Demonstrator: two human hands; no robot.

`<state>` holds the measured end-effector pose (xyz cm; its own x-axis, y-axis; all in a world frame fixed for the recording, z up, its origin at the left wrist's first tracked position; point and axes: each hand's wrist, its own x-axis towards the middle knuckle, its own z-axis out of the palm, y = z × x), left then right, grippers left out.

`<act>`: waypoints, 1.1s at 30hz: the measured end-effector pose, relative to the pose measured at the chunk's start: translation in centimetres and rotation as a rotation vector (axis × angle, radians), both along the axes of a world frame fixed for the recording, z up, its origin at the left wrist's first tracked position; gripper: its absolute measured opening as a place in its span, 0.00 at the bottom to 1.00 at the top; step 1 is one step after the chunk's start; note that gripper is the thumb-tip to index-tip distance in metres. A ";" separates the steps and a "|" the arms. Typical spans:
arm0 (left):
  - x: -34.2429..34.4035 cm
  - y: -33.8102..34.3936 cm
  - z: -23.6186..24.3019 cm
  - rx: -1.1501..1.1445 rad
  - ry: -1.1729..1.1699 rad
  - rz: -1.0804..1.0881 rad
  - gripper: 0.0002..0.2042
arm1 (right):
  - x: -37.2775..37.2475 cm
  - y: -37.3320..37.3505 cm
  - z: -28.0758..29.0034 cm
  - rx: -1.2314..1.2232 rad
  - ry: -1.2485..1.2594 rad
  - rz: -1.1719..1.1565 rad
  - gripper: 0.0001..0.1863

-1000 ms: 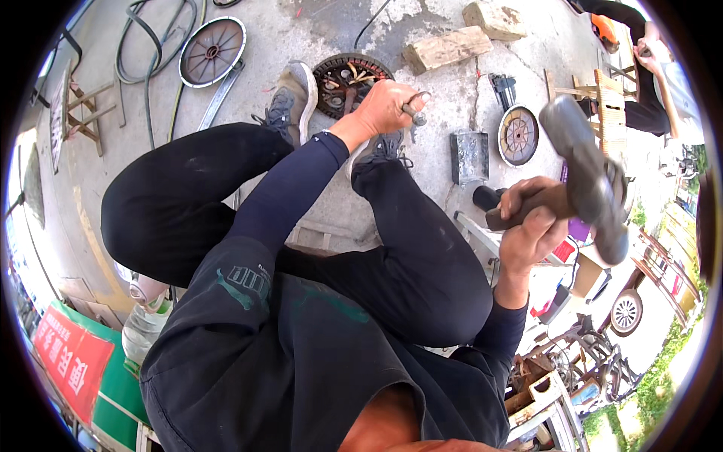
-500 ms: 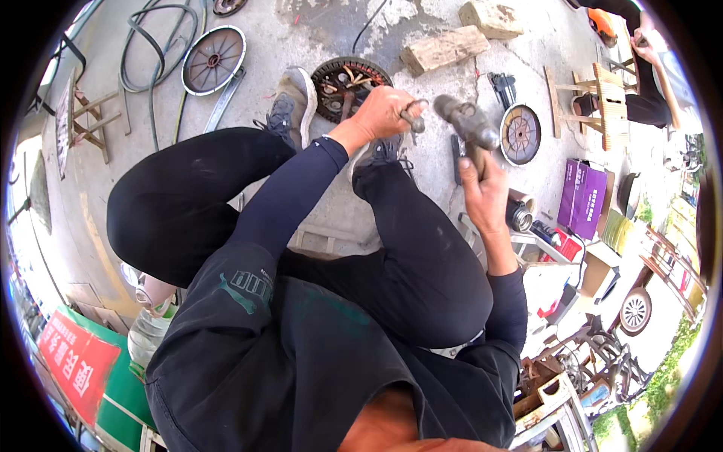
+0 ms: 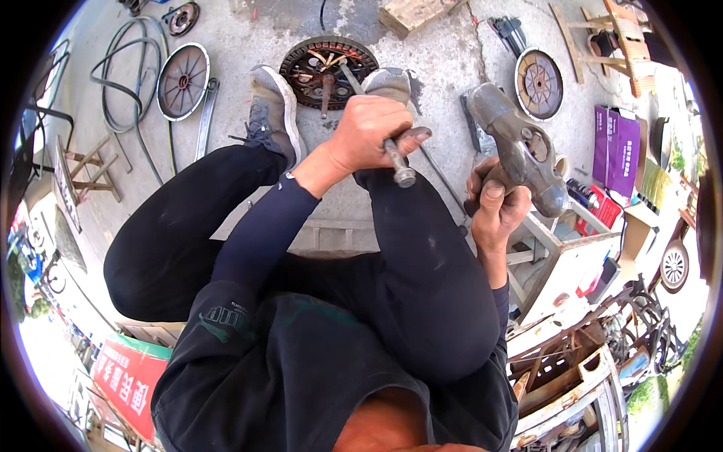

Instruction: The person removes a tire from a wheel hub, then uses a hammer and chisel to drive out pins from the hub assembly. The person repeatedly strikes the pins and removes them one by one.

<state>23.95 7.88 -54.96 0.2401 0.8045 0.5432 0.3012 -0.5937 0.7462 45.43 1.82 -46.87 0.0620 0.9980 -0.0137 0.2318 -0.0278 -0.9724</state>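
My left hand (image 3: 370,129) is closed round a steel chisel or punch (image 3: 396,160) with a blunt, battered head. Its shaft slants away toward a round metal part with a slotted rim (image 3: 292,66), which lies on the ground between my shoes. Copper-coloured pieces and a brown upright shaft show inside that part; whether the tool's far tip touches it I cannot tell. My right hand (image 3: 498,207) grips a hammer (image 3: 506,135) by its handle. The hammer's big worn head is raised close to the camera, apart from the chisel.
Two round covers (image 3: 183,81) (image 3: 539,84) lie left and right on the concrete. A coiled hose (image 3: 113,89) is at far left, a wooden block (image 3: 418,13) at the top. Purple box (image 3: 615,147), wooden stool (image 3: 631,45) and scrap metal (image 3: 580,361) stand at right.
The hammer in my right hand has come up and looks larger, nearer the camera. My left hand and the chisel have shifted lower in view, and the whole view has moved.
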 end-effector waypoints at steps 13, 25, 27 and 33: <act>-1.6 2.3 1.8 0.010 -0.042 0.019 0.27 | 0.7 -1.8 -6.3 -0.152 0.106 0.031 0.26; -3.2 4.3 -1.8 -0.209 0.030 0.091 0.19 | -0.4 -2.0 -6.2 -0.152 0.251 -0.024 0.17; -3.5 4.4 -2.9 -0.249 0.034 0.101 0.20 | -0.6 -1.6 -5.6 -0.139 0.254 -0.046 0.13; -3.3 4.2 -4.0 -0.196 0.064 0.020 0.09 | -0.7 1.1 -2.2 -0.126 -0.003 0.128 0.09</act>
<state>20.66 12.07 -59.00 0.2519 0.8982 0.3603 0.3620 -0.4327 0.8257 44.72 2.97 -49.09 -0.0656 0.9881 -0.1392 0.2444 -0.1193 -0.9623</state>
